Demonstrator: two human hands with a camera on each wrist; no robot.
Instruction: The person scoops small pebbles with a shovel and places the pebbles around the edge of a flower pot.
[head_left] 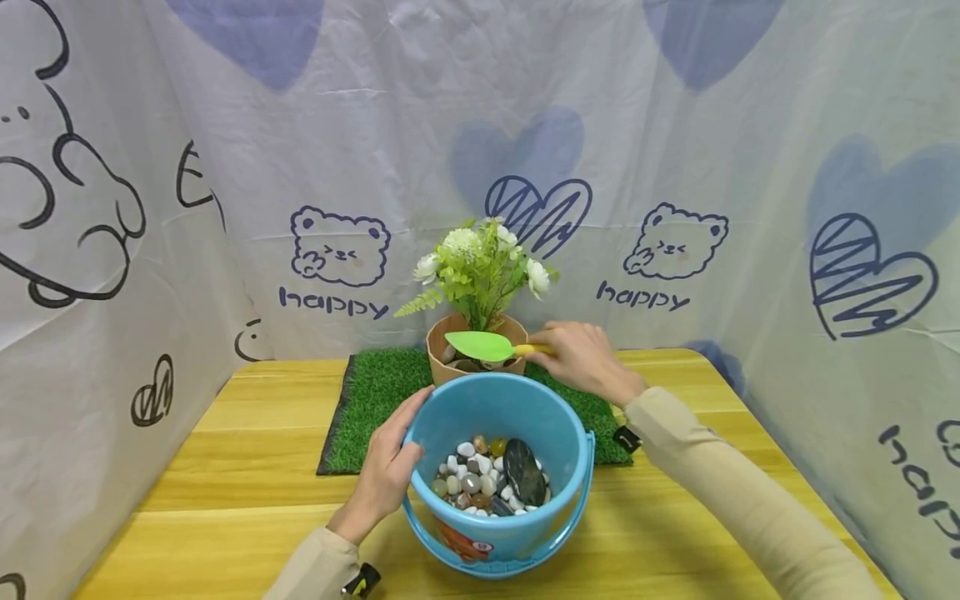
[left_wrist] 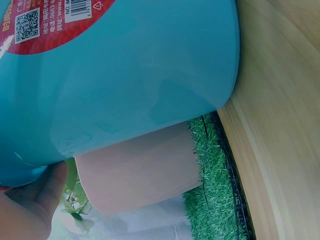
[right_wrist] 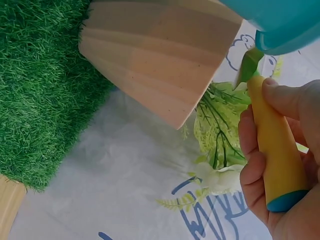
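Observation:
A small garden trowel with a green blade [head_left: 480,345] and yellow handle [right_wrist: 276,145] is gripped in my right hand [head_left: 581,357], fingers wrapped round the handle. Its blade lies roughly level over the front of a tan flowerpot [head_left: 480,377], which holds stones and white flowers with green leaves [head_left: 483,267]. My left hand [head_left: 387,458] holds the left side of a light blue bucket [head_left: 498,400] at its rim. White, brown and grey pebbles [head_left: 471,483] lie inside the bucket, with a large black stone [head_left: 523,472] on the right.
The flowerpot stands on a green artificial grass mat [head_left: 375,408], close behind the bucket. Beneath is a wooden table [head_left: 247,467]. Pale curtains [head_left: 420,100] with printed bears and hearts hang behind and at both sides. The bucket's handle [head_left: 517,567] hangs down at its front.

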